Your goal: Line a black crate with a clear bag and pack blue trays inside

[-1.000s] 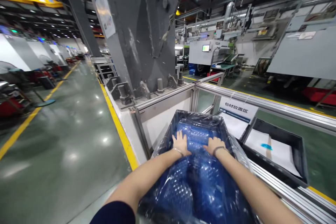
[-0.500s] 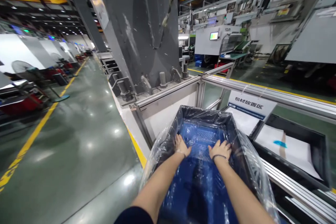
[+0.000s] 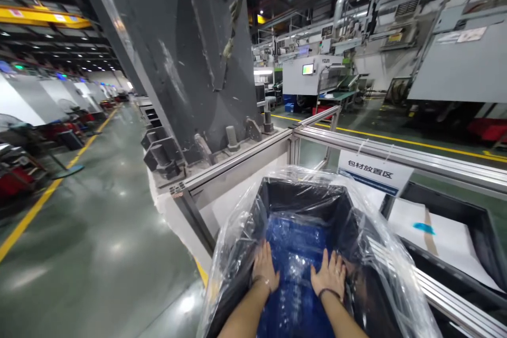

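Lining step: left hand (image 3: 264, 269) and right hand (image 3: 328, 276), flat and gripping nothing, pressed clear bag (image 3: 392, 285) into dark crate (image 3: 304, 195); corners likely next.

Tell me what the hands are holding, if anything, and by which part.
Nothing is gripped. The left hand and right hand lie flat, fingers spread, pressing the clear plastic liner against the bottom of the dark crate.

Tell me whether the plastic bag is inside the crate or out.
Inside: the plastic bag lines the crate, both hands pressing it down.
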A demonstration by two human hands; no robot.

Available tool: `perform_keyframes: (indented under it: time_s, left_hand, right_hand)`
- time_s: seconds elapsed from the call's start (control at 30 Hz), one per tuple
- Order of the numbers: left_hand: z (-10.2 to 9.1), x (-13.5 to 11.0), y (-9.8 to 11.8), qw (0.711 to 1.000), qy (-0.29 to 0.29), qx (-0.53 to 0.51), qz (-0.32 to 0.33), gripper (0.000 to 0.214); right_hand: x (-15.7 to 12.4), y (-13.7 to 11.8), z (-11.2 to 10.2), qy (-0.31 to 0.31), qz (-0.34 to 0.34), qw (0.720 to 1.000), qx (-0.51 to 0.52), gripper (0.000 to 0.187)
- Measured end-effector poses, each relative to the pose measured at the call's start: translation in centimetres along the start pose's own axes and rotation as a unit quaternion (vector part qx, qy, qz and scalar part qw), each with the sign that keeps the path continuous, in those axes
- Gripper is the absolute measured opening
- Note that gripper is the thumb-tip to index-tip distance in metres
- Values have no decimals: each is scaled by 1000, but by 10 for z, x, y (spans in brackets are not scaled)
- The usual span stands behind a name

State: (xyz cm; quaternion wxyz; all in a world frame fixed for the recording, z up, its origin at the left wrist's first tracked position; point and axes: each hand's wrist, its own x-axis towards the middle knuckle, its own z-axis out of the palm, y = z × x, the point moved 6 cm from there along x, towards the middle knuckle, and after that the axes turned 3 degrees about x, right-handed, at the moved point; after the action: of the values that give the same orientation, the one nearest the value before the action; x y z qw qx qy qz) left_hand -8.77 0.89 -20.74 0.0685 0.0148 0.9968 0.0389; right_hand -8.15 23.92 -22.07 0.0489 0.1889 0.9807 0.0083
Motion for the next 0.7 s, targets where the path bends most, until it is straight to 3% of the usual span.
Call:
perform_keyframes:
  time_s: [0.1, 0.2, 0.27, 0.33, 0.37, 0.43, 0.5, 0.57, 0.63, 0.7]
  left_hand:
    - [20, 3, 0, 1000, -24, 12, 12, 100]
    - [8, 12, 20, 993, -109, 39, 0, 102]
    - [-19, 25, 44, 982, -184, 38, -20, 93]
    - [-61, 46, 71, 977, -215, 7, -7, 67]
    - [-86, 61, 82, 979, -205, -16, 14, 54]
    - [-140, 93, 91, 986, -141, -62, 62, 44]
    - [-190, 124, 79, 988, -56, -106, 102, 49]
    - [-225, 152, 50, 982, 6, -149, 118, 57]
    - [-243, 177, 15, 976, 27, -195, 98, 63]
    - [-245, 195, -12, 966, 24, -250, 66, 61]
  right_hand:
    - [-2, -2, -12, -37, -6, 999, 16, 78]
    - [9, -4, -30, -144, 2, 987, 69, 89]
    - [31, -9, -56, -203, -11, 973, 108, 72]
    - [66, -15, -95, -218, -56, 962, 151, 42]
    - [86, -17, -119, -207, -87, 959, 174, 33]
    - [124, -17, -168, -144, -148, 954, 216, 33]
    - [157, -9, -209, -69, -197, 943, 257, 41]
    - [183, 8, -231, -17, -213, 930, 298, 51]
    - [207, 28, -235, 3, -192, 919, 344, 60]
    - [227, 46, -224, 2, -156, 905, 397, 62]
